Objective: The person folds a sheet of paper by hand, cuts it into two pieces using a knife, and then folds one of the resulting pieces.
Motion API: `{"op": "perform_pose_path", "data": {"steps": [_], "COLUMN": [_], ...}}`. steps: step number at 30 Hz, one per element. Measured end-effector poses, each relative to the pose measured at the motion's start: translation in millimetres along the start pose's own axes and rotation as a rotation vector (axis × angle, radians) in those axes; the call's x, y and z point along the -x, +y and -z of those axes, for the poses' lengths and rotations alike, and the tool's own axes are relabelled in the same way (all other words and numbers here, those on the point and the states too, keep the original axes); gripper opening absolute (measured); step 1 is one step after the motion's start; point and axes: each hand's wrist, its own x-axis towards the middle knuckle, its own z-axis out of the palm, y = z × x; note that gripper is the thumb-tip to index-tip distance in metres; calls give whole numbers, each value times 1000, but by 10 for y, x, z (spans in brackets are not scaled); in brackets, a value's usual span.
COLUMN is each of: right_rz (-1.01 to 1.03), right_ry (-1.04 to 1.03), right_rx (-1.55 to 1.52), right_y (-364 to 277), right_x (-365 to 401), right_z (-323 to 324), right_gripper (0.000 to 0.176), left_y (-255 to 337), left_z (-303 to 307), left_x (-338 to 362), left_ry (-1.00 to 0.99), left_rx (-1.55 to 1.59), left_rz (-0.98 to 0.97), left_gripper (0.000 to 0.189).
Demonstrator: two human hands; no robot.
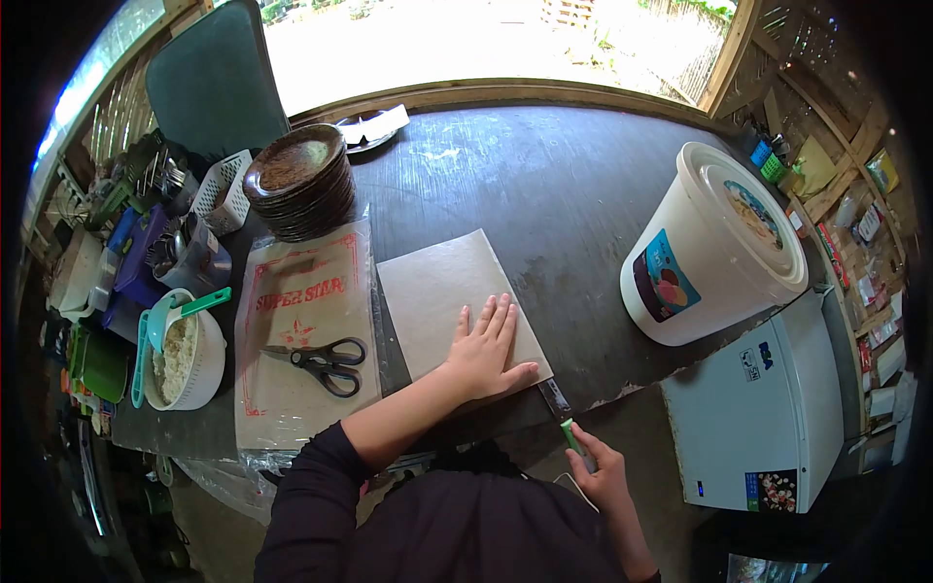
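Brown paper point(432, 301), plain, smooth, straight-edged, flat at near edge of surface point(466, 160), about midway along; single sheet or layers, cannot tell. Left grip point(486, 345) open, palm down on paper, fingers slightly spread. Right grip point(597, 470) closed round one green-handled knife point(555, 399), blade partly hidden at paper's near right corner. Counted: one pair of scissors point(326, 365) on one printed pack point(292, 325), left of paper; one white bucket point(695, 248) by right edge; one plate stack point(299, 185) toward far left corner.

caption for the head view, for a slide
Left hand flat on brown paper, right hand gripping a green-handled knife at its corner.
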Motion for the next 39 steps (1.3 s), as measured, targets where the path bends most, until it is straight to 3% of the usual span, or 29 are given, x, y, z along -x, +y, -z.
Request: {"op": "perform_pose_path", "data": {"steps": [10, 19, 39], "right_rz": [73, 52, -1], "right_ry": [-17, -6, -13], "right_rx": [42, 31, 66], "right_y": [-174, -193, -138], "right_x": [-376, -445, -257], "right_z": [-219, -243, -81], "right_gripper": [38, 37, 37], "left_y": [84, 9, 10], "left_z": [161, -34, -28], "left_x": [97, 82, 74], "left_ry": [-120, 33, 23], "left_rx": [139, 55, 24], "left_rz": [33, 19, 17], "left_gripper": [98, 104, 104]}}
